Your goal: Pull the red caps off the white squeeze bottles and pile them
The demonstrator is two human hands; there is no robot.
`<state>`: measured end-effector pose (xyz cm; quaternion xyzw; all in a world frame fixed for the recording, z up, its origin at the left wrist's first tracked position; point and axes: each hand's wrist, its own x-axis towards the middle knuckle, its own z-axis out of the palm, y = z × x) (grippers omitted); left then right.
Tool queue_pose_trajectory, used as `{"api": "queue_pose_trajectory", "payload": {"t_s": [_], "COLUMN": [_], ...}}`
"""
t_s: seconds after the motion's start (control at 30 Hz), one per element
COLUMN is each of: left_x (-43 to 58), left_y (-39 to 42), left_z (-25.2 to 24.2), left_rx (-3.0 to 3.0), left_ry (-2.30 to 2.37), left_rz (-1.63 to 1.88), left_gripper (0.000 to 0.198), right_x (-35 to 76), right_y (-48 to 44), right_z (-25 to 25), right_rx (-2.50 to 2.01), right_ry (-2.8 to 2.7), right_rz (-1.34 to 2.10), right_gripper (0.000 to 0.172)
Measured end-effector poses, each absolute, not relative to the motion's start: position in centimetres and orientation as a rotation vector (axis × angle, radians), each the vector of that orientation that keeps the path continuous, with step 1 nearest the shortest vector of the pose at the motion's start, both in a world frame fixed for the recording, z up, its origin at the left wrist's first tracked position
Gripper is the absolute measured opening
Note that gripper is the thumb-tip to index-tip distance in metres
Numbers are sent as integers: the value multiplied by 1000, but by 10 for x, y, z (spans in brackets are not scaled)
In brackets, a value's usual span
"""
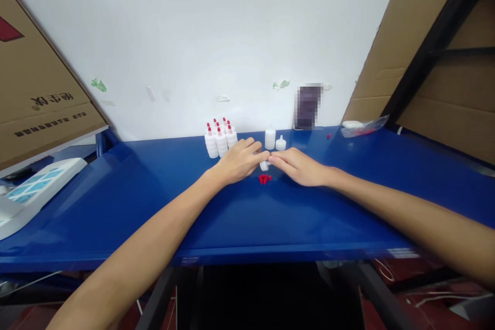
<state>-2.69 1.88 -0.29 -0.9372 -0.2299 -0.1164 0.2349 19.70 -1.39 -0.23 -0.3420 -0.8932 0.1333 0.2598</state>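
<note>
My left hand curls over a white nozzle cap, which shows only in part below its fingers. From the right, my right hand pinches thumb against forefinger at the narrow end of that cap; whatever sits in the pinch is hidden. The fingertips of both hands meet there. Just in front lies a small heap of red tip caps. Behind the hands stand an upright white bottle and another white nozzle cap. Left of them, several white bottles with red tips are grouped close together.
The blue table runs back to a white wall. A dark, blurred-out rectangular object leans there. One red cap and a clear plastic bag lie at the back right. A white-and-blue device stands left, cardboard on both sides.
</note>
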Motion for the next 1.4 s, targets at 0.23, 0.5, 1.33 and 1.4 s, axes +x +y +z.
{"api": "queue_pose_trajectory", "payload": {"t_s": [0.23, 0.5, 1.33, 1.4], "left_x": [-27, -19, -45, -44], "left_y": [14, 6, 24, 24], "left_z": [-5, 0, 3, -1], "left_rx": [-2656, -2733, -2776, -2795], "left_ry": [-716, -945, -894, -897], "left_rz": [-447, -540, -681, -670], "left_gripper": [29, 25, 33, 34], "right_x": [199, 191, 214, 212], "right_y": [-7, -12, -9, -10], "right_z": [-10, -10, 1, 1], "right_rx": [-940, -932, -1100, -1102], "right_ry": [-2293, -2171, -2733, -2729], "right_rz": [273, 318, 374, 373], "right_gripper": [34, 35, 5, 4]}}
